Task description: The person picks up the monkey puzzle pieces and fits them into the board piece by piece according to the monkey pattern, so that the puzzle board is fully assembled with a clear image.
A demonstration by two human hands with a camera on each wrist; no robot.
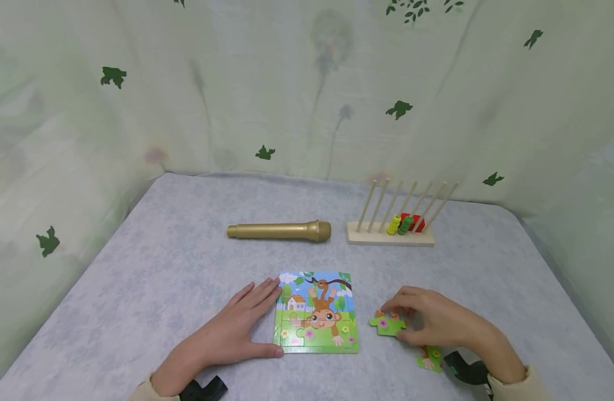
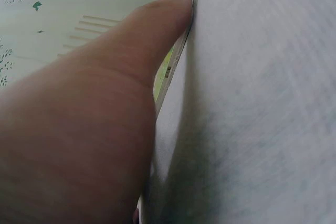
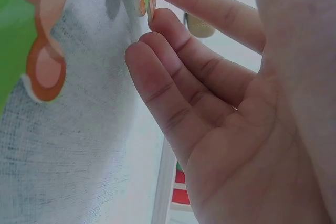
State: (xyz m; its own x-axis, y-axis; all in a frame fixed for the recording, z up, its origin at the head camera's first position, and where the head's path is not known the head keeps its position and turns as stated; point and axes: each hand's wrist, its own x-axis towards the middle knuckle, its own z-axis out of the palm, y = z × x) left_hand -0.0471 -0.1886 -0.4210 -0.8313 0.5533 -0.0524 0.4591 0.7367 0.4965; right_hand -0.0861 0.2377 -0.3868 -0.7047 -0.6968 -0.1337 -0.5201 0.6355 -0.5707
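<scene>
A square jigsaw puzzle (image 1: 332, 303) with a hanging monkey picture lies in the middle of the table. My left hand (image 1: 239, 328) rests flat along its left side, fingers straight, with the thumb at the lower left corner. In the left wrist view that thumb (image 2: 163, 17) touches the puzzle's edge. Right of the puzzle, my right hand (image 1: 437, 320) pinches a green puzzle piece (image 1: 389, 327) with a pink flower between thumb and forefinger, at or just above the tabletop. Another puzzle piece (image 1: 429, 361) lies under that wrist, partly hidden; it looms large in the right wrist view (image 3: 16, 30).
Behind the puzzle lies a gold toy microphone (image 1: 279, 230). To its right stands a wooden peg rack (image 1: 387, 238) with yellow, green and red beads (image 1: 406, 224). A patterned cloth (image 1: 296, 89) hangs behind the grey-covered table (image 1: 161, 278).
</scene>
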